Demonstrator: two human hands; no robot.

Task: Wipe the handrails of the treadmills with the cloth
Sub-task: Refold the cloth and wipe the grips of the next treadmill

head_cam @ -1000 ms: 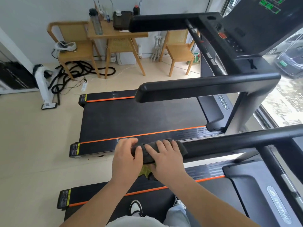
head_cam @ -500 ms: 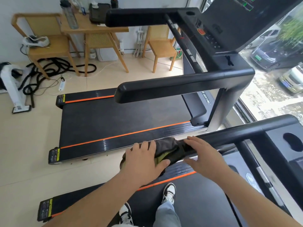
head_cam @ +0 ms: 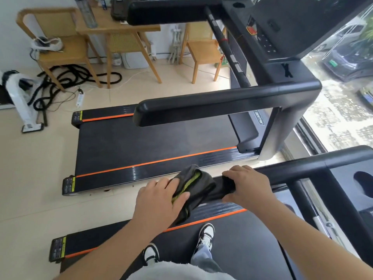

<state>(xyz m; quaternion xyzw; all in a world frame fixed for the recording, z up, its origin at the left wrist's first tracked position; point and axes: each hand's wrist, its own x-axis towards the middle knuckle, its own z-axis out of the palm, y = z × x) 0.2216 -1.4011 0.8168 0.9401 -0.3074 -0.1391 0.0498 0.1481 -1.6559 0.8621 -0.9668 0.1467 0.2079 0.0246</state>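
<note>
On near treadmill: your left hand [head_cam: 161,201] fingers clamp cloth [head_cam: 193,188] over handrail [head_cam: 282,170] end to wipe; right hand [head_cam: 248,184] fingers curl around rail, steadying.

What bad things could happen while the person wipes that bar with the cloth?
The cloth hangs loosely off the end of the handrail, held only by the left hand, so it might slip down onto the treadmill belt. The right hand grips bare rail, so that patch could get missed.
</note>
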